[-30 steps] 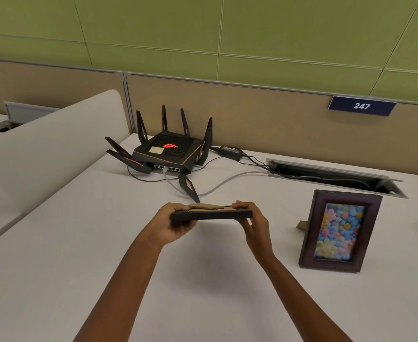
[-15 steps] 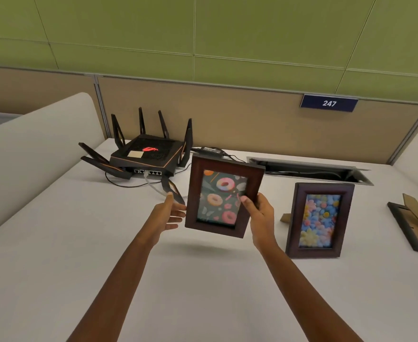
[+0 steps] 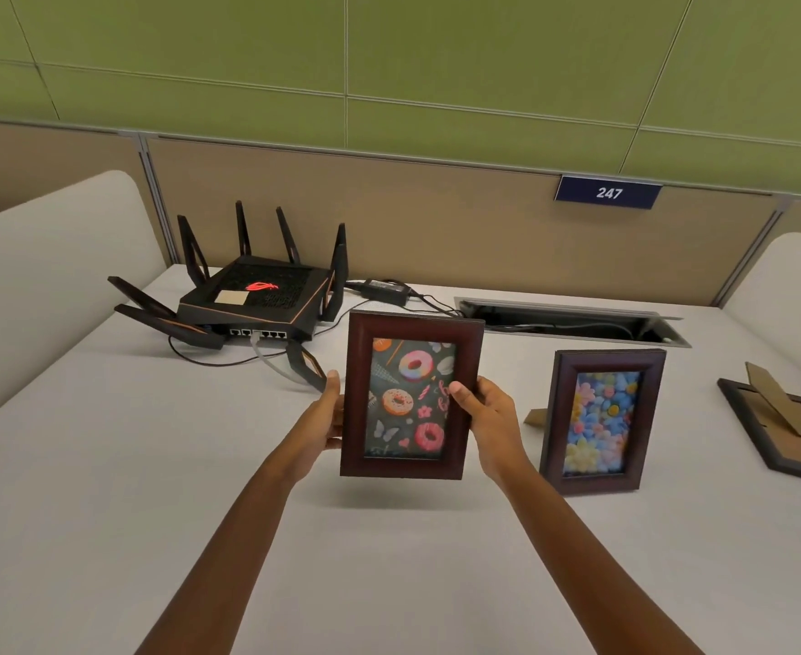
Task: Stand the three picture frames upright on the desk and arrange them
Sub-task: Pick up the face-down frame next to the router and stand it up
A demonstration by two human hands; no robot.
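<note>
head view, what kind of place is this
Most likely an office cubicle: a white desk against a partition wall with a "247" number plate, a black router, and a cable hatch.

I see black router [image 3: 252,300] back-left | power adapter [image 3: 386,290] beside it | open cable tray [image 3: 573,321] | sign 247 [image 3: 608,192] on partition

Left hand [image 3: 327,420] and right hand [image 3: 486,418] raised, gripping, arms extended

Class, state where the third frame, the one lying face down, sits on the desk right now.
In the head view, the face-down frame lies at the desk's far right edge, right of the standing flower frame.
</note>
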